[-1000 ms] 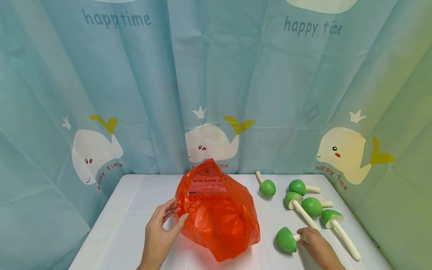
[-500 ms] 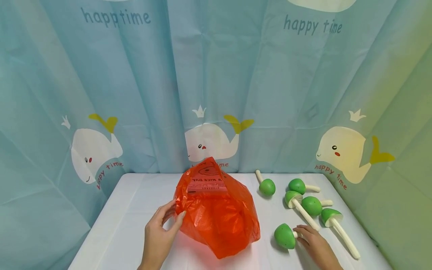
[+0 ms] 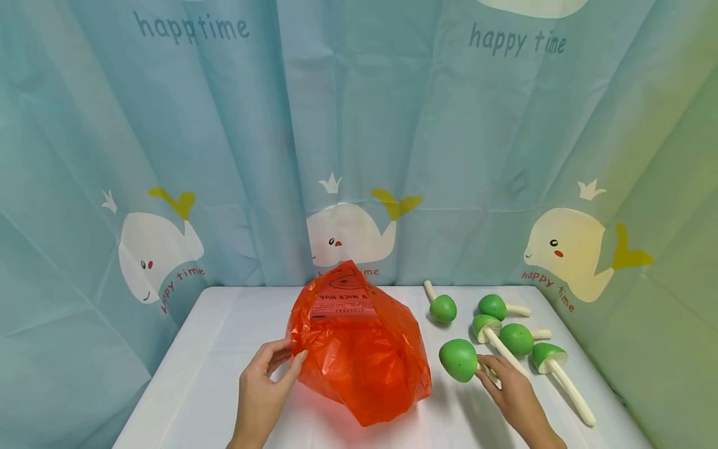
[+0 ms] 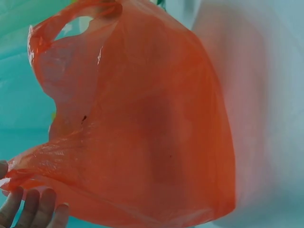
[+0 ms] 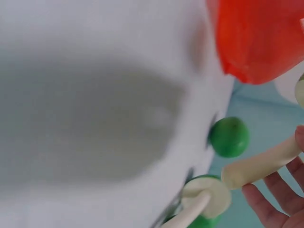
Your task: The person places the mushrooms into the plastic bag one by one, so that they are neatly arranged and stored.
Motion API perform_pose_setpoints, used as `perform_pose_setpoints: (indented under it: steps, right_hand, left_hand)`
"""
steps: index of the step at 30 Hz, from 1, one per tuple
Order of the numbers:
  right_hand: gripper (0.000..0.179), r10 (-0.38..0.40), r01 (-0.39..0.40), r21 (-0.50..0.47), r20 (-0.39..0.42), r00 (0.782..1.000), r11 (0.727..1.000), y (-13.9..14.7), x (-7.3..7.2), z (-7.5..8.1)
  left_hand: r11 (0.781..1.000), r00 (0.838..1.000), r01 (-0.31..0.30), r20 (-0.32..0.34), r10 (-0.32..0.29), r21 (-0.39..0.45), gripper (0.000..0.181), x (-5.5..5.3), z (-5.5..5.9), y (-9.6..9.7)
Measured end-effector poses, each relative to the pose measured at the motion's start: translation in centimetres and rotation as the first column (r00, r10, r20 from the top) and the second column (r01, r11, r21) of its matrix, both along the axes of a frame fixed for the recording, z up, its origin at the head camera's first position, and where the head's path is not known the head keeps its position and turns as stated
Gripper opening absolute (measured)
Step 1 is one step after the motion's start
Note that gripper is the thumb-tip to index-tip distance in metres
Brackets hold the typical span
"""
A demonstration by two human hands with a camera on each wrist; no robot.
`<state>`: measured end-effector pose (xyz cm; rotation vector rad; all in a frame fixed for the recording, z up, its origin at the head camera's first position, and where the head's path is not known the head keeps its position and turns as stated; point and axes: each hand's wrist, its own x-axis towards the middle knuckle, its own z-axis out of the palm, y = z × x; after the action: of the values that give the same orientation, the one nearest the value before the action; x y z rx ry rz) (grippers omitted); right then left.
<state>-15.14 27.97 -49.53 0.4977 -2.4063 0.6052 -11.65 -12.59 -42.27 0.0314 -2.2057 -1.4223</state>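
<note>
An orange-red plastic bag (image 3: pixel 364 365) stands with its mouth gaping in the middle of the table. My left hand (image 3: pixel 262 390) pinches the left edge of its mouth between thumb and fingers; in the left wrist view those fingers (image 4: pixel 45 204) are at the lower left by the gathered plastic. To the right of the bag, my right hand (image 3: pixel 513 393) holds a green-capped toy mushroom (image 3: pixel 459 360) by its pale stem, raised off the table with the cap toward the bag. The right wrist view shows the stem (image 5: pixel 261 166) in the fingers, while most of that cap lies outside the frame.
Several more green-capped mushrooms lie on the white table (image 3: pixel 235 337): one mushroom (image 3: pixel 443 308) at the back, others grouped at the right, including a long-stemmed mushroom (image 3: pixel 563 377) near the edge. A blue curtain (image 3: pixel 359 125) with whales hangs around the table.
My right hand has lifted the mushroom from the table and moved it left and away from me, toward the bag. The left hand has kept its hold on the bag's edge.
</note>
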Motion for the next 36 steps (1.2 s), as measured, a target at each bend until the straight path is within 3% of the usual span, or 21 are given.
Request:
perform_pose_setpoints:
  steps: [8,15,22,28,32,36]
  right_hand:
    - [0.031,0.011,0.006,-0.179,0.097,0.995,0.984,-2.0,0.4,2.4]
    - [0.033,0.007,0.009,-0.284,0.056,0.998,0.959,-3.4,0.9,5.0]
    - [0.030,0.000,0.018,-0.353,0.051,0.999,0.935,-4.7,2.0,7.0]
    - [0.031,0.112,-0.069,-0.444,0.070,0.991,0.893,-5.9,2.9,8.6]
    - [0.031,0.202,-0.141,-0.509,0.068,0.977,0.849,-6.9,3.0,9.6]
    - [0.024,0.254,-0.147,-0.579,0.107,0.961,0.802,-8.3,2.9,10.6]
  left_hand:
    - [0.999,1.000,0.017,0.004,-0.017,0.028,0.030,0.0,0.0,0.0]
    - [0.999,1.000,0.013,0.004,-0.014,0.049,0.033,0.1,0.0,-0.1]
    - [0.991,0.998,0.050,-0.032,-0.046,0.123,0.033,0.1,-0.1,0.0]
    - [0.992,0.999,0.045,-0.027,-0.042,0.121,0.032,0.2,0.0,0.1]
    - [0.988,0.998,0.052,-0.027,-0.049,0.142,0.032,0.2,-0.1,0.1]
    - [0.984,0.996,0.078,-0.042,-0.072,0.160,0.032,0.1,-0.1,0.1]
